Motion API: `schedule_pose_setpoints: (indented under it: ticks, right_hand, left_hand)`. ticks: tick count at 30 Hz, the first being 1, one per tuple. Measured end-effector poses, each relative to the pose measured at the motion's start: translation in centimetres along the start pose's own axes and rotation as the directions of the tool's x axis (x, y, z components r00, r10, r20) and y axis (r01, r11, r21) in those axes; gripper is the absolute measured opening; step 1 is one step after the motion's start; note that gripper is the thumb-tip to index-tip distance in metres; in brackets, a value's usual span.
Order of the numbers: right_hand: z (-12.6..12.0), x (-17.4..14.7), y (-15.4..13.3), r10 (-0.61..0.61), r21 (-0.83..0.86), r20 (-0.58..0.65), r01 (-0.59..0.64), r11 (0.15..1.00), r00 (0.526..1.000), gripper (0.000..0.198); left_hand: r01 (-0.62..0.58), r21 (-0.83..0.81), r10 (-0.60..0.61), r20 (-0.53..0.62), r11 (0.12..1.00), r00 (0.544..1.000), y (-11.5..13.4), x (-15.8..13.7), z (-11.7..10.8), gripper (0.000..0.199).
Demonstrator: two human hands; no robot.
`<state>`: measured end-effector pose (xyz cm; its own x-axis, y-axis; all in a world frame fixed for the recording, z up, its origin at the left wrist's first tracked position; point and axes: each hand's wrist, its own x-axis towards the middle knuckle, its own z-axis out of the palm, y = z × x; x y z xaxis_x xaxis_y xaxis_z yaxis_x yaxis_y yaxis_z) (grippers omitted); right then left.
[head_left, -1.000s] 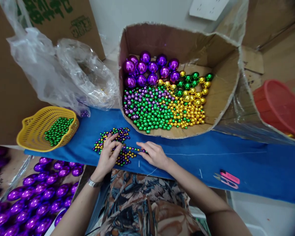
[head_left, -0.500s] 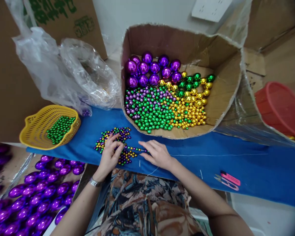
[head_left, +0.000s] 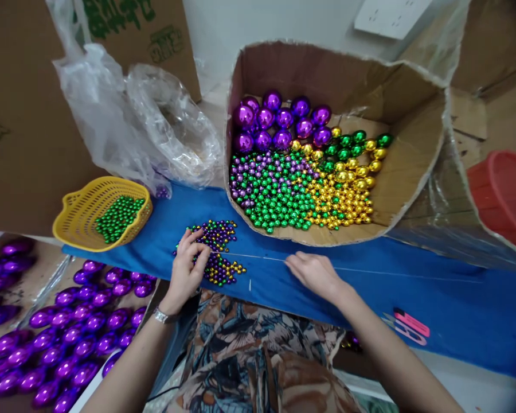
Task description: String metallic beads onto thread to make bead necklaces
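Note:
A thin white string (head_left: 249, 256) stretches nearly straight between my two hands over the blue cloth. My left hand (head_left: 188, 265) pinches its left end above a pile of small purple, green and gold beads (head_left: 220, 274). With fingertips pressed together, my right hand (head_left: 316, 276) grips the string farther right. Beyond that hand the string trails along the cloth to the right. No beads show on the stretch between my hands. What lies under my left fingers is partly hidden.
A cut-down cardboard box (head_left: 417, 183) holding shiny balls and beads stands behind my hands. At left is a yellow basket (head_left: 75, 221) with green beads. Pink-handled scissors (head_left: 410, 330) lie at right. Purple ornaments (head_left: 83, 321) fill the lower left; a red tub (head_left: 503, 201) stands far right.
My right hand has moved right, away from my left hand. Beads showed on the string between them before; now that stretch is bare and pulled straight. The view has shifted slightly.

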<state>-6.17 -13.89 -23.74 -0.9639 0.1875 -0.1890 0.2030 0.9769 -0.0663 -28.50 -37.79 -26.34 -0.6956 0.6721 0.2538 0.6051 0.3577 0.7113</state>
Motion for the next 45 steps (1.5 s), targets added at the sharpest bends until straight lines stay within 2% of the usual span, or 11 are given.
schedule_pose_setpoints:
  ticks: [3, 7, 11, 13, 17, 20, 29, 33, 36, 40, 45]
  right_hand:
    - [-0.8, -1.3, 0.8, 0.061, -0.074, -0.006, -0.061, 0.995, 0.998, 0.027]
    - [-0.6, 0.9, -3.3, -0.080, 0.074, -0.233, 0.100, 0.992, 0.969, 0.037]
    - [1.4, 3.2, -6.1, -0.148, 0.239, -0.288, 0.221, 0.946, 0.946, 0.030]
    - [2.4, 3.2, -5.5, -0.099, 0.289, -0.308, 0.192, 0.938, 0.946, 0.028]
    - [3.3, 2.1, -3.4, 0.050, 0.402, -0.381, 0.116, 0.908, 0.923, 0.028]
    - [3.1, 1.7, -3.1, 0.100, 0.480, -0.421, 0.128, 0.868, 0.902, 0.029]
    - [3.3, 1.8, -4.3, 0.125, 0.522, -0.441, 0.141, 0.842, 0.889, 0.029]
    - [3.7, 1.5, -4.1, 0.088, 0.526, -0.406, 0.154, 0.836, 0.910, 0.029]
    - [4.3, 1.0, -4.3, -0.007, 0.512, -0.361, 0.204, 0.834, 0.933, 0.030]
    - [4.7, 1.3, -5.3, -0.087, 0.419, -0.358, 0.243, 0.875, 0.930, 0.028]
    - [3.9, 4.3, -8.4, -0.195, 0.266, -0.331, 0.290, 0.919, 0.923, 0.026]
  left_hand:
    - [-0.036, 0.035, 0.036, -0.003, 0.999, 0.999, 0.3, 0.0, -0.1, 0.016]
    - [-0.163, 0.017, 0.161, 0.068, 0.987, 0.985, 3.1, 0.0, 1.2, 0.014]
    - [-0.272, 0.026, 0.269, 0.102, 0.962, 0.958, 4.1, -0.8, 2.1, 0.013]
    - [-0.371, 0.128, 0.346, 0.180, 0.920, 0.921, 3.5, -1.5, 2.2, 0.026]
    - [-0.566, 0.310, 0.399, 0.462, 0.764, 0.792, 2.1, -2.2, 2.6, 0.067]
    - [-0.605, 0.347, 0.381, 0.532, 0.717, 0.756, 1.9, -1.6, 3.4, 0.074]
    - [-0.539, 0.403, 0.337, 0.471, 0.740, 0.815, 2.0, 2.6, 5.3, 0.064]
    - [-0.482, 0.391, 0.316, 0.418, 0.784, 0.852, 2.3, 3.2, 3.8, 0.060]
    - [-0.476, 0.319, 0.376, 0.329, 0.820, 0.866, 2.1, 1.6, 1.6, 0.052]
    - [-0.604, 0.217, 0.557, 0.242, 0.767, 0.794, 0.8, -2.9, -0.4, 0.036]
    - [-0.706, 0.325, 0.586, 0.397, 0.630, 0.706, -0.3, -7.0, 0.0, 0.027]
